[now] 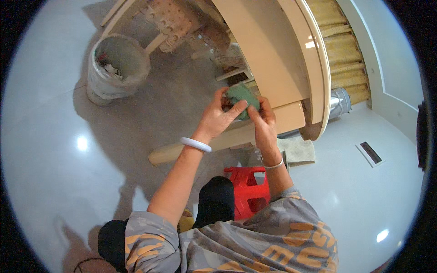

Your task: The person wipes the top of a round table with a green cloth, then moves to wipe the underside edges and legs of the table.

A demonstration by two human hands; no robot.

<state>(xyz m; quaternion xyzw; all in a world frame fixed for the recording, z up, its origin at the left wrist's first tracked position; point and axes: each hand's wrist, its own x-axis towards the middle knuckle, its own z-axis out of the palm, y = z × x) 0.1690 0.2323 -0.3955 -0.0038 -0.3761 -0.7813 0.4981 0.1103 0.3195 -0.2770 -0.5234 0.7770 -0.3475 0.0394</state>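
Note:
A rounded green lump (242, 96), perhaps clay, is held between both my hands in front of the cream-coloured bench. My left hand (217, 117) grips its left side, with the thumb lying across the front. On the other side, my right hand (264, 120) has its fingers curled around the lump and its thumb pressed on it. Some fingertips are hidden behind the lump. A thick white bangle (196, 144) circles my left wrist, and a thin bracelet (272, 166) sits on the right one.
The cream bench (273, 50) curves across the top right. A plastic-lined bucket (117, 68) stands at left on the grey floor. Below my hands is a red plastic stool (246, 191). A pale folded cloth (298, 151) and a silver duct (339, 103) lie to the right.

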